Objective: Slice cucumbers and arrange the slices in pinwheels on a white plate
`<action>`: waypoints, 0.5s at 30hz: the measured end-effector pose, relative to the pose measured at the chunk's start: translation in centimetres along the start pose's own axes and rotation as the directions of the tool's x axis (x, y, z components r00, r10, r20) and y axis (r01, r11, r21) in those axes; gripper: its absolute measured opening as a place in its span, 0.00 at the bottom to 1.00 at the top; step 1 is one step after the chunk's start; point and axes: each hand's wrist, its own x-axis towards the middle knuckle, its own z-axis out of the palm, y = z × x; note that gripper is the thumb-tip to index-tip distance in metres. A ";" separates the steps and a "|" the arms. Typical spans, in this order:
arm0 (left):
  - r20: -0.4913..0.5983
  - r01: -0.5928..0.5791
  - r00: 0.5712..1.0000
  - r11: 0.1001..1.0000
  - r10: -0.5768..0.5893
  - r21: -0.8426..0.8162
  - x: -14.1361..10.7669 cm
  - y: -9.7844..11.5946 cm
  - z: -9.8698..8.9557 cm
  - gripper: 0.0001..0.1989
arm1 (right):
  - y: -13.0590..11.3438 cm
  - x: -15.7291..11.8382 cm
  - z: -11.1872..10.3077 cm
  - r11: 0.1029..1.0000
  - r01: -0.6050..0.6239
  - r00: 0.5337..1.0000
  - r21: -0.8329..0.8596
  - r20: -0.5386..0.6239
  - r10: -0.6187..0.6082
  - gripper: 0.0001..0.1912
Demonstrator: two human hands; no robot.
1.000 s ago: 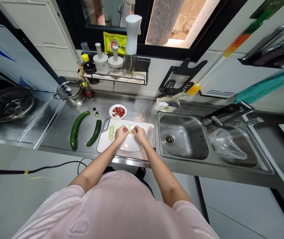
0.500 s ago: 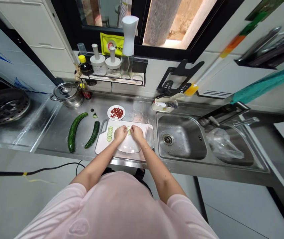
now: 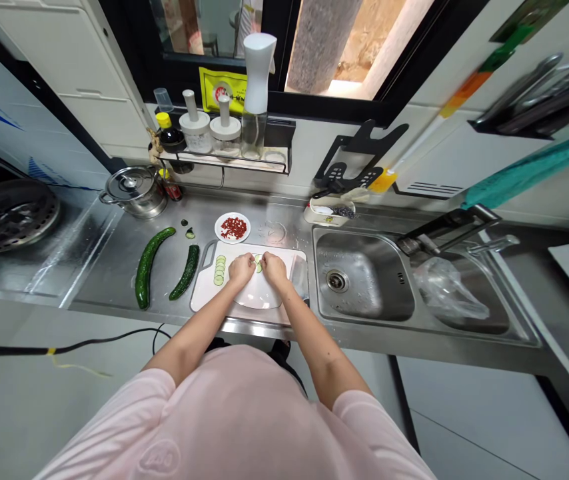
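Observation:
My left hand (image 3: pixel 242 269) and my right hand (image 3: pixel 272 268) meet with fingers closed over a white plate (image 3: pixel 258 297) on the cutting board (image 3: pixel 203 291). Pale green cucumber slices (image 3: pixel 258 262) show between my fingertips, pinched from both sides. Which slices touch the plate is hidden by my fingers. Left of my left hand, a row of overlapping cucumber slices (image 3: pixel 219 271) lies on the board. A wide knife blade (image 3: pixel 300 272) rests along the board's right side.
A whole cucumber (image 3: pixel 150 268) and a cut cucumber (image 3: pixel 184 272) lie to the left. Behind the board is a small plate of chopped red pieces (image 3: pixel 233 227). A lidded pot (image 3: pixel 135 191) stands back left; the sink (image 3: pixel 368 273) is at right.
My hands stay almost in the same place over the plate, still closed on the slices. The view has shifted very slightly.

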 end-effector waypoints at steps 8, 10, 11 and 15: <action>-0.029 -0.021 0.999 0.998 0.023 0.053 -0.3 0.0 0.2 0.09 | -0.1 -0.1 -0.1 0.997 -0.002 1.000 -0.075 -0.022 0.001 0.10; -0.033 -0.019 0.999 0.998 0.021 0.055 -0.4 0.0 0.2 0.09 | -0.1 -0.2 -0.2 0.996 -0.019 0.999 -0.086 -0.033 0.016 0.10; -0.033 -0.018 0.999 0.998 0.020 0.055 -0.4 0.0 0.2 0.09 | -0.1 -0.2 -0.2 0.996 -0.030 0.999 -0.088 -0.036 0.027 0.10; -0.030 -0.012 0.999 0.998 0.014 0.057 -0.5 0.2 0.0 0.10 | -0.2 -0.3 -0.3 0.995 -0.059 0.998 -0.081 -0.036 0.056 0.11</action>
